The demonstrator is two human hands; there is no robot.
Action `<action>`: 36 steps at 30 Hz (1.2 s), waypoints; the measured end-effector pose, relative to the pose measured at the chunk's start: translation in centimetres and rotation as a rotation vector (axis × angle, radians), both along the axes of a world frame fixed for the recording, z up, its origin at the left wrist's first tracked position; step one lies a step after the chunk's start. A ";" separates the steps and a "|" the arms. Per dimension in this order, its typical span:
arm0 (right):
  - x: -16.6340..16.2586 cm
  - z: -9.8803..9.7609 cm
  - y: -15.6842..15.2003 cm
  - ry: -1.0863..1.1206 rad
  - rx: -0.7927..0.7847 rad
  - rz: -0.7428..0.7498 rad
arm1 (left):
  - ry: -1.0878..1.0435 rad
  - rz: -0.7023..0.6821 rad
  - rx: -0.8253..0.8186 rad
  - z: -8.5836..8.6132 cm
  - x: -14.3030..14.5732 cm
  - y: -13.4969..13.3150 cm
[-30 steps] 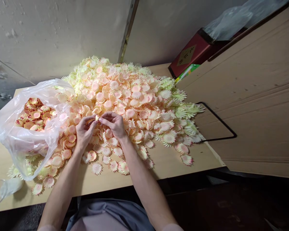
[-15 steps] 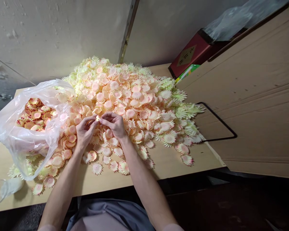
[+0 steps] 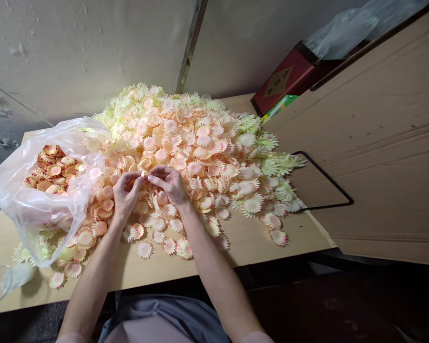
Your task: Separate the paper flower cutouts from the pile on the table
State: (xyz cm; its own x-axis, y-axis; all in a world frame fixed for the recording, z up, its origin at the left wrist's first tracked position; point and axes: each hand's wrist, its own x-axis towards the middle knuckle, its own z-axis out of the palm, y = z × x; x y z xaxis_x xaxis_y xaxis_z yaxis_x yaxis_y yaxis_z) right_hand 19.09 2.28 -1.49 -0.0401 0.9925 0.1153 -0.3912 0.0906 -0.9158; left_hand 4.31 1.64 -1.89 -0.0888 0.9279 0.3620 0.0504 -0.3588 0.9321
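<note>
Red box [image 3: 299,67], Chinese label [image 3: 279,82]; left hand [image 3: 125,193], right hand [image 3: 170,186] in fingertip pinch on flower [image 3: 143,174]

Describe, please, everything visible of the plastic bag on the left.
The plastic bag is thin, whitish and translucent, with a wrinkled, shiny surface. It sits toward the left end of the table, its wide mouth open toward the camera. A loop, perhaps a handle, droops at the front among pale flower pieces. Inside lie cream flower pieces with dark red edges. Its right side meets the flower pile. The left hand does not touch it.
</note>
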 end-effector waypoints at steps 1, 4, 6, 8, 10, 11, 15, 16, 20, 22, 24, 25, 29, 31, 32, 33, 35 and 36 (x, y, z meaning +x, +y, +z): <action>0.0 0.0 0.0 -0.016 0.010 0.021 | 0.011 0.003 -0.002 0.0 0.0 0.0; 0.1 -0.1 0.0 -0.045 0.035 0.086 | 0.007 -0.006 -0.013 0.0 -0.1 0.0; 0.0 -0.2 0.0 -0.040 0.039 0.107 | -0.004 -0.011 -0.017 0.0 -0.1 0.0; 0.0 -0.1 -0.1 -0.030 0.031 0.107 | -0.008 -0.011 -0.020 0.1 0.0 0.0; -0.1 0.0 -0.1 -0.026 0.016 0.101 | -0.006 -0.008 -0.027 0.2 0.0 -0.1; -0.1 0.0 -0.1 -0.025 0.012 0.101 | -0.005 -0.006 -0.031 0.2 0.1 -0.1; -0.1 0.0 0.0 -0.042 0.019 0.087 | -0.006 0.001 -0.038 0.2 0.0 -0.1; 0.0 -0.1 0.0 -0.046 0.014 0.073 | -0.004 -0.002 -0.040 0.2 0.0 -0.1; 0.0 0.0 0.1 -0.013 -0.037 -0.002 | 0.004 -0.030 -0.052 0.1 0.0 -0.1; 0.1 0.0 0.1 0.010 -0.048 -0.017 | 0.007 -0.039 -0.063 0.0 -0.1 -0.1; 0.1 0.1 0.1 0.020 -0.043 -0.012 | 0.009 -0.038 -0.069 0.0 -0.1 -0.1; 0.1 0.1 0.0 0.022 -0.037 -0.006 | 0.010 -0.036 -0.069 0.0 -0.1 -0.1; 0.2 0.1 -0.1 0.031 -0.029 0.005 | 0.004 -0.038 -0.068 0.0 0.0 -0.1; 0.2 0.1 -0.1 0.027 -0.041 0.001 | 0.004 -0.038 -0.066 0.0 0.0 -0.1; 0.2 0.2 -0.1 0.022 -0.048 0.000 | 0.006 -0.036 -0.064 0.0 0.0 -0.1; 0.2 0.2 -0.1 0.015 -0.052 -0.001 | 0.009 -0.034 -0.065 0.0 0.0 -0.1; 0.2 0.2 0.0 0.002 -0.055 -0.007 | 0.015 -0.029 -0.068 -0.1 -0.1 -0.1; 0.2 0.3 0.0 -0.002 -0.054 -0.009 | 0.017 -0.028 -0.070 -0.1 -0.1 -0.1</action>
State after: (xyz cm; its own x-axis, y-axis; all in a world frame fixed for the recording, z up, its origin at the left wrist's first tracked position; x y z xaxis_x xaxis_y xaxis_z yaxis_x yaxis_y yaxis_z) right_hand 19.24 2.24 -1.23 -0.0309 0.9976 0.0619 -0.3883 0.0451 -0.9204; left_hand 4.22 1.56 -1.97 -0.0569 0.9530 0.2977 0.0569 -0.2946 0.9539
